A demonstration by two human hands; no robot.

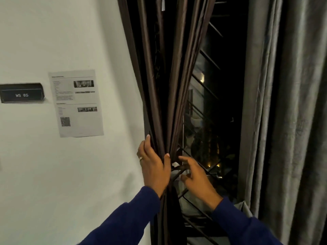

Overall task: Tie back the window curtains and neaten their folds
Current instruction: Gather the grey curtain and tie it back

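A dark brown curtain [169,82] hangs gathered into a narrow bundle at the window's left side. My left hand [154,165] is wrapped around the bundle at waist height, thumb across its front, a ring on one finger. My right hand [193,175] sits just to the right of the bundle with its fingers spread, touching a dark tie-back band [177,168] that loops around the gathered cloth. A grey curtain [290,112] hangs loose in long folds on the right side of the window.
The dark window [217,106] between the curtains has a metal grille with slanted bars. On the white wall to the left are a printed paper sheet [77,103] and a black sign [22,93] reading WS 05.
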